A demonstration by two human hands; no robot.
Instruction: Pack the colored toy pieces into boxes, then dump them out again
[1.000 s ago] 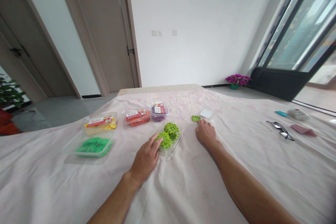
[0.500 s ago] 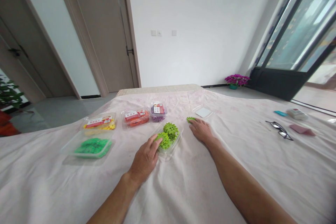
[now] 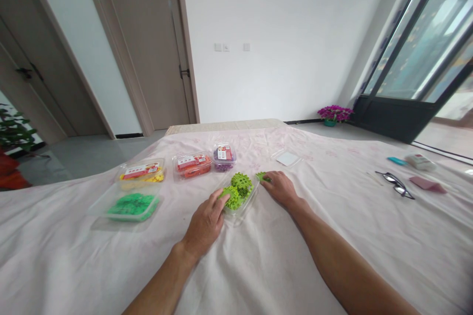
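Note:
In front of me stands a clear plastic container (image 3: 244, 210) holding light-green toothed gear pieces (image 3: 242, 184). My left hand (image 3: 205, 219) grips the container's near-left end, its fingers curled over the edge and touching a green gear (image 3: 232, 198); the thumb is partly hidden. To the container's right, my right hand (image 3: 281, 187) has its fingers closed on another light-green gear (image 3: 261, 176), close by the container's far-right rim. Most of that gear is covered by the fingers.
Further left are clear boxes with green (image 3: 135, 205), yellow (image 3: 144, 173), orange (image 3: 192, 165) and purple pieces (image 3: 223, 157). A clear lid (image 3: 287, 158) lies behind my right hand. Eyeglasses (image 3: 395, 184), a pink cloth (image 3: 427, 184) and a packet (image 3: 420, 161) are at the right.
My right hand has moved slightly left with the green gear, bringing it up to the container's right side. My left hand stays at the container.

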